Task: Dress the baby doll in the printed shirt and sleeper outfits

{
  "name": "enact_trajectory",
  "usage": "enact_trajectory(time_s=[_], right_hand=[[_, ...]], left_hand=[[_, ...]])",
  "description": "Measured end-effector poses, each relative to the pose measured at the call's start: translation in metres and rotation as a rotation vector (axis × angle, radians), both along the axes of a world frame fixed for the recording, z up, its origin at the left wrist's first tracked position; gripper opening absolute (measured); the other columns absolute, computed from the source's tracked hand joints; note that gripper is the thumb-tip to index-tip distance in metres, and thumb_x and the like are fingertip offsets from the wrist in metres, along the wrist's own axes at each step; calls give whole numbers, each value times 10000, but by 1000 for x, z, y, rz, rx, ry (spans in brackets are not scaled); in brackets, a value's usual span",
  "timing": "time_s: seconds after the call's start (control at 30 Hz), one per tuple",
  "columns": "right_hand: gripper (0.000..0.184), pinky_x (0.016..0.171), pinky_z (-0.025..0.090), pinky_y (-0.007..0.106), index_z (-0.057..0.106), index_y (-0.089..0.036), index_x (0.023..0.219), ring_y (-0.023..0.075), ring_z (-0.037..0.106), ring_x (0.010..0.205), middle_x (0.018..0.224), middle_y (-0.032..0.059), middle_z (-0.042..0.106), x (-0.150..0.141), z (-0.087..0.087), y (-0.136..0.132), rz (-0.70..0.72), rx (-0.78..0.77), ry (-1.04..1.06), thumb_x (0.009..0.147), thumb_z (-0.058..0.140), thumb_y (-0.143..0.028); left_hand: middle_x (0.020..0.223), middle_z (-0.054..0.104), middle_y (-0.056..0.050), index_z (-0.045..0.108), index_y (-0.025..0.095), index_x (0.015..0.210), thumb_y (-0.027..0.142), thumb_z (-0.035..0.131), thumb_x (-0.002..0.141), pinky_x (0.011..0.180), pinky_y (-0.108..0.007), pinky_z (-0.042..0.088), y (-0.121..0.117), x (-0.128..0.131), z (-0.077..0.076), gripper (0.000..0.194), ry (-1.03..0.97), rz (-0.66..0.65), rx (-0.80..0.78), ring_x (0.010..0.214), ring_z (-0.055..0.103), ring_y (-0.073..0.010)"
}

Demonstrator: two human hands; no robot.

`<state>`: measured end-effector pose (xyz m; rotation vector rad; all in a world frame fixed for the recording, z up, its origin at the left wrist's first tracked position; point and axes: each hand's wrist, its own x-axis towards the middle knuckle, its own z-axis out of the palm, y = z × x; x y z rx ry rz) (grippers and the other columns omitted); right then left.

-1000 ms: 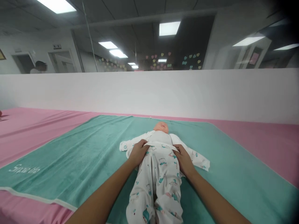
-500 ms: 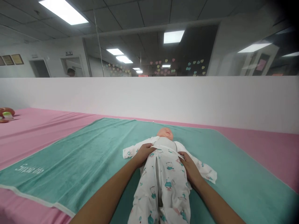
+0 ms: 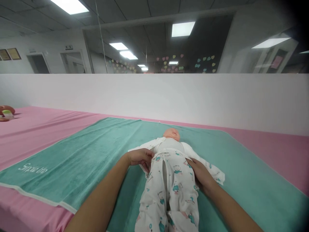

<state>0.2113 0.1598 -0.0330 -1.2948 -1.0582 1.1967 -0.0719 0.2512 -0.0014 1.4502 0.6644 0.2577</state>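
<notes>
A baby doll [image 3: 172, 134] lies on its back, head at the far end, in a white long-sleeved top [image 3: 170, 145] and white patterned trousers [image 3: 177, 187] with a slit down the middle. At the waist's left side, my left hand [image 3: 141, 158] is closed with bent fingers at the trousers' edge; its fingertips are partly hidden. Opposite it, my right hand [image 3: 200, 170] grips the waistband's right side, thumb on the cloth and other fingers mostly hidden. The doll's sleeves spread outward on both sides.
Under the doll is a green towel [image 3: 79, 164] on a pink sheet [image 3: 45, 120]. A low white wall [image 3: 145, 96] runs along the back, with glass above it. At the far left lie a brown object [image 3: 7, 109] and a bottle with a green top [image 3: 8, 114].
My left hand has shifted slightly left off the waistband's front to the trousers' side, its fingers now more bent. My right hand stays at the waistband. The view has tilted slightly down.
</notes>
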Motion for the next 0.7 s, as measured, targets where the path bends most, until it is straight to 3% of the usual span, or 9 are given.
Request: enact_trajectory(time_s=[0.17,0.33,0.53,0.7], right_hand=[[487,888,476,378,593,-183,1154,239,619,987,1065,92,666,-2,3,-4,132,-157,287,745,620,-448],[465,935,456,382,561,-201,1187,232,598,1040,1104,77,652,2,-3,0,196,-178,392,771,605,-405],[436,893,480,406,592,-171,1149,266,614,1001,1068,99,664,-4,0,-2,227,-74,343,733,633,-295],[409,827,512,398,640,-179,1073,273,638,933,1015,100,682,-13,20,-12,231,-56,218,669,667,-239]], left_hand=[[698,686,-11,699,153,775,127,663,563,584,-253,543,-2,5,-1,217,195,-88,83,588,640,-151],[681,683,-17,691,136,755,177,681,578,536,-230,520,-4,7,1,181,68,-53,28,582,636,-149],[676,676,-23,699,136,744,162,683,555,590,-258,505,-10,8,9,191,-53,48,44,618,622,-156],[559,606,4,638,120,595,140,659,537,522,-227,444,-14,18,3,65,-110,164,19,519,554,-115]])
